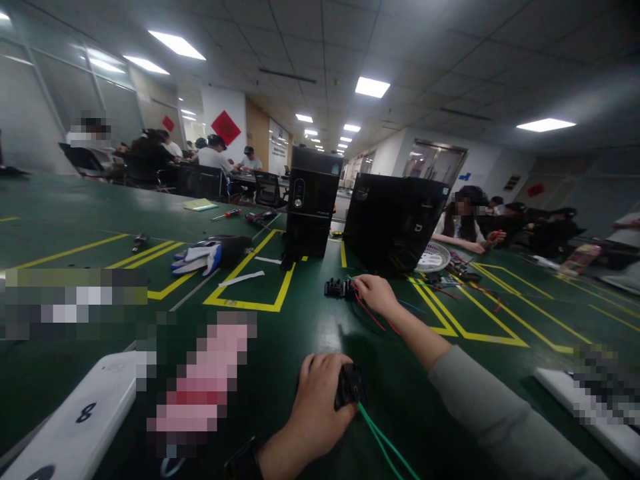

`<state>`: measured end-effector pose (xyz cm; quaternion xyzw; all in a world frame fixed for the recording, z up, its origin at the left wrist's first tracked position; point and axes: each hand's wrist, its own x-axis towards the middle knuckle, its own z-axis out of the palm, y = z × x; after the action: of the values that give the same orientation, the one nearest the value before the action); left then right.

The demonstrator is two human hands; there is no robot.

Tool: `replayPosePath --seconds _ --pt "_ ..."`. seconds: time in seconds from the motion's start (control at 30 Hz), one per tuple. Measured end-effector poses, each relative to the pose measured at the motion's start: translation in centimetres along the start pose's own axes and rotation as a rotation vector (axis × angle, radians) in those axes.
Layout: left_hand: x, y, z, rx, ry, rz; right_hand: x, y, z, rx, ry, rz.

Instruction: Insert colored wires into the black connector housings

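My left hand (320,400) is wrapped round a square black block (354,385), low in front of me over the green table. Two green wires (383,440) run from this block toward the lower right. Farther forward, my right hand (379,293) pinches the right end of a pair of small black blocks, with red wires (369,313) trailing below its fingers. The left one of that pair, a ridged black block (334,288), lies on the table. My right fingertips partly cover the part they hold, so its exact shape is hard to make out.
Two black computer towers (313,207) stand ahead. A blue-and-white glove (200,257), a screwdriver (227,215) and paper strips (243,279) lie left of them. To the right are a white basket (433,258) and loose wires. A white case (75,413) occupies the near left. People sit nearby.
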<state>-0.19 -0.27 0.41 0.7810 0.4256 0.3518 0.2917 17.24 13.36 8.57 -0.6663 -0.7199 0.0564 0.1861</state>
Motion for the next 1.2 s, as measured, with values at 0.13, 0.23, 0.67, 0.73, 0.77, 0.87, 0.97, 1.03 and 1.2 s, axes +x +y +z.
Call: replayPosePath --seconds 0.13,0.23,0.67,0.73,0.77,0.87,0.97,1.03,1.2 --pt "0.1 -0.1 -0.1 -0.019 -0.002 0.0 3.0 -0.1 1.3 -0.081 -0.075 0.09" --pt "0.2 -0.1 -0.2 -0.023 0.003 -0.003 3.9 0.1 2.0 -0.118 -0.128 0.127" --pt "0.1 -0.1 -0.1 -0.038 -0.001 0.002 5.0 0.0 2.8 -0.232 -0.22 0.144" --pt "0.1 -0.1 0.0 -0.039 0.006 -0.001 5.1 -0.1 2.9 -0.25 -0.223 0.144" --pt "0.1 -0.2 0.0 -0.039 0.004 0.0 5.2 -0.2 2.9 -0.259 -0.223 0.143" --pt "0.2 -0.2 0.0 -0.037 0.0 0.003 5.7 -0.4 3.1 -0.285 -0.223 0.141" --pt "0.2 -0.2 0.0 -0.036 0.001 0.001 6.3 -0.7 3.4 -0.305 -0.217 0.131" --pt "0.2 -0.2 0.0 -0.04 -0.001 0.0 6.6 -0.9 3.5 -0.312 -0.217 0.124" --pt "0.1 -0.2 0.0 -0.038 -0.017 -0.008 7.3 -1.1 3.7 -0.319 -0.247 0.144"
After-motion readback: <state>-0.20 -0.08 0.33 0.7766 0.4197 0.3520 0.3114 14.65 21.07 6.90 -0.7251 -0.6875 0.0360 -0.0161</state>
